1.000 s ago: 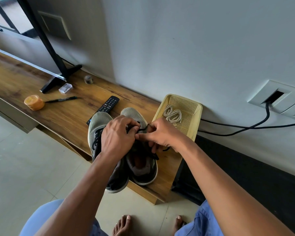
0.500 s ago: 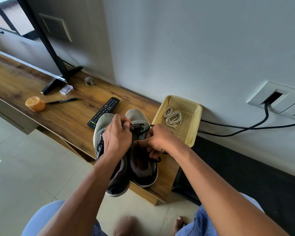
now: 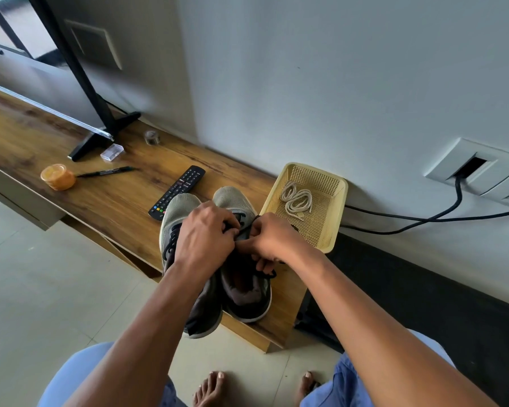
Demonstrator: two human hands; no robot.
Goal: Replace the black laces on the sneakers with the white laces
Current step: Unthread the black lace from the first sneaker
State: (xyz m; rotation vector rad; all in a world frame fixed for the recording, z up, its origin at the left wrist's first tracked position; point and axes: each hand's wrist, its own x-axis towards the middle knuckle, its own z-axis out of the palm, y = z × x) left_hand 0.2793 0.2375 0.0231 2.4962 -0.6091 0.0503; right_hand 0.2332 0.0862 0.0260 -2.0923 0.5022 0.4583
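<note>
Two grey sneakers stand side by side on the wooden shelf (image 3: 106,198), toes toward the wall. The left sneaker (image 3: 177,210) keeps its black lace. Over the right sneaker (image 3: 232,198) my left hand (image 3: 206,239) and my right hand (image 3: 272,239) meet, each pinching the black lace (image 3: 265,273) at the eyelets. A loose loop of that lace hangs below my right hand. White laces (image 3: 296,199) lie coiled in the yellow basket (image 3: 332,230) just right of the shoes.
A black remote (image 3: 178,190) lies beside the left sneaker's toe. Further left are a pen (image 3: 106,172), an orange round tub (image 3: 58,177), a small clear box (image 3: 112,152) and a TV stand foot (image 3: 100,139). Black cables (image 3: 423,220) run along the wall to a socket.
Both hands stay on the right sneaker's black lace and have shifted only slightly; the fingers have worked closer together over the eyelets.
</note>
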